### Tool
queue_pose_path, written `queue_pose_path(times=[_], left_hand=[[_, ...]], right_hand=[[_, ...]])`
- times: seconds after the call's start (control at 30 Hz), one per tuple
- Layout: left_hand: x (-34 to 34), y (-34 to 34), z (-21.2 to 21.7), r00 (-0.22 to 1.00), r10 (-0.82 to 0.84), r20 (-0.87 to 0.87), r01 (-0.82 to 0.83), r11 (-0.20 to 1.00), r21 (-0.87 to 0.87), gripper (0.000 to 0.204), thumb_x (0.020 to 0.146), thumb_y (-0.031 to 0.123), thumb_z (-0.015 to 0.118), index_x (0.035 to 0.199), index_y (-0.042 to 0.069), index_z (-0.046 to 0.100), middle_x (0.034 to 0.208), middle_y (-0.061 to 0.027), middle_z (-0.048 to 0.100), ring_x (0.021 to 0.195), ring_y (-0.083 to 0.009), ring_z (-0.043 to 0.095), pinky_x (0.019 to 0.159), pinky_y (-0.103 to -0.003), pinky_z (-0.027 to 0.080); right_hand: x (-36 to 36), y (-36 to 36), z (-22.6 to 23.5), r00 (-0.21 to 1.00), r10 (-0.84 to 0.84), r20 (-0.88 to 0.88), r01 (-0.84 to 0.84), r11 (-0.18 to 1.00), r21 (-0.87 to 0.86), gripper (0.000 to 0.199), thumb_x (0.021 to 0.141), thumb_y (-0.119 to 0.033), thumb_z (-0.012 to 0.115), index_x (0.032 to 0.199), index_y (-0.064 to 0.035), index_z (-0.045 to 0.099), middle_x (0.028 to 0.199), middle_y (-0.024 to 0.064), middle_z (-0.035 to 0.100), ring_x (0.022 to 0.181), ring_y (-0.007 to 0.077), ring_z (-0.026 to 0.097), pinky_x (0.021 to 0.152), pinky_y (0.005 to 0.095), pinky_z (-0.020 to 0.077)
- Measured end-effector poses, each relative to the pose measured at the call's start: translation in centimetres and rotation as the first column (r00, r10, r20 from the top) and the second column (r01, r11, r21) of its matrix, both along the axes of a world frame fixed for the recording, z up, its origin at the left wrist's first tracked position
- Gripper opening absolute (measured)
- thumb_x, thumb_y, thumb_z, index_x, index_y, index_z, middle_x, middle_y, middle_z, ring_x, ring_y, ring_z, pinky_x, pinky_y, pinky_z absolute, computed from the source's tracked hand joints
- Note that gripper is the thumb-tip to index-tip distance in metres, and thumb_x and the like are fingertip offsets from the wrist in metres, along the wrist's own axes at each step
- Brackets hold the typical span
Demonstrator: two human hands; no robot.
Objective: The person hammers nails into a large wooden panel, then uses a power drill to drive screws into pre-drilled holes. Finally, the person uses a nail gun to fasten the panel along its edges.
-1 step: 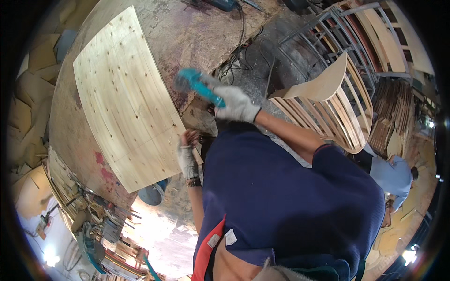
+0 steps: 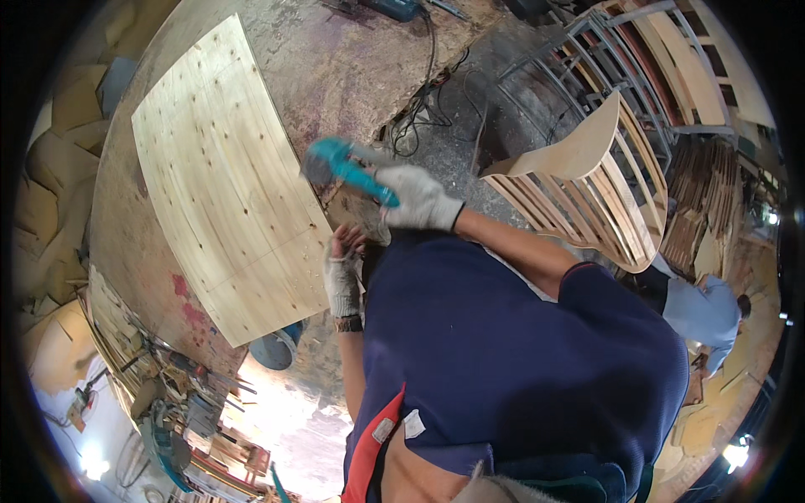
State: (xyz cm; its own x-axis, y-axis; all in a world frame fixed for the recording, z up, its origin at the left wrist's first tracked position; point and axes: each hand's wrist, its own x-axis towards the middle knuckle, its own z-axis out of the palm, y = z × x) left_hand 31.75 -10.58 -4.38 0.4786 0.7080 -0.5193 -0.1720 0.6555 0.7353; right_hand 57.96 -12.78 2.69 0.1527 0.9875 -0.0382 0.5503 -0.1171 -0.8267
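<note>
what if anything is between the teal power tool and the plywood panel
Nothing visible stands between the teal power tool, held in the right hand, and the plywood panel. The left hand is lower in the picture, beside the panel's edge, clear of that gap.

A woodworking workshop, shown by the plywood sheet (image 2: 226, 184) on a stained table (image 2: 335, 88), a teal handheld power tool (image 2: 359, 177), a curved slatted wooden frame (image 2: 591, 163) and piled wood strips (image 2: 708, 180).
</note>
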Motion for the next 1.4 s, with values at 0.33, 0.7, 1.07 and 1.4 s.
queue_pose_path(times=[0.33,0.7,1.07,1.4], left_hand=[[3.3,3.0,8.5,0.865,0.495,0.079,-0.449,0.836,-0.315,0.011,0.094,0.012,0.067,0.091,0.007,0.057,0.082,-0.0044,0.059,0.083,-0.0243,0.061,0.09,-0.043,0.052],[5.3,4.4,10.5,0.607,0.604,0.517,-0.364,0.789,-0.495,0.022,0.093,0.031,0.058,0.077,0.018,0.052,0.064,0.0019,0.047,0.063,-0.0174,0.051,0.076,-0.04,0.049],[0.9,7.4,8.2,0.53,0.764,0.367,-0.823,0.568,0.007,0.023,0.097,0.024,0.066,0.082,0.01,0.058,0.064,-0.0039,0.054,0.057,-0.02,0.057,0.064,-0.037,0.051],[-7.3,-4.5,6.8,0.409,0.911,0.061,-0.905,0.413,-0.106,0.018,0.105,0.018,0.058,0.108,0.0,0.057,0.07,-0.0019,0.051,0.056,-0.0168,0.052,0.056,-0.033,0.048]], right_hand=[[-3.9,-3.8,4.9,0.95,0.302,-0.083,-0.309,0.947,-0.09,0.055,0.081,-0.019,0.076,0.133,-0.0084,0.059,0.118,0.0159,0.062,0.102,0.0349,0.067,0.087,0.0453,0.0566],[-5.4,-2.6,4.5,0.823,0.112,-0.557,-0.161,0.986,-0.04,0.021,0.101,-0.028,0.067,0.089,-0.0108,0.071,0.076,0.0037,0.064,0.056,0.0146,0.055,0.053,0.033,0.0448],[12.9,-2.1,3.4,0.865,-0.335,-0.374,0.152,0.885,-0.44,0.021,0.107,-0.034,0.062,0.11,-0.0135,0.062,0.065,-0.0072,0.043,0.042,0.005,0.034,0.037,0.0244,0.0255],[40.0,17.7,9.7,0.279,-0.224,0.934,0.428,0.899,0.088,0.062,0.085,-0.046,0.078,0.127,-0.0017,0.067,0.12,0.0283,0.072,0.109,0.0444,0.07,0.095,0.0534,0.0541]])
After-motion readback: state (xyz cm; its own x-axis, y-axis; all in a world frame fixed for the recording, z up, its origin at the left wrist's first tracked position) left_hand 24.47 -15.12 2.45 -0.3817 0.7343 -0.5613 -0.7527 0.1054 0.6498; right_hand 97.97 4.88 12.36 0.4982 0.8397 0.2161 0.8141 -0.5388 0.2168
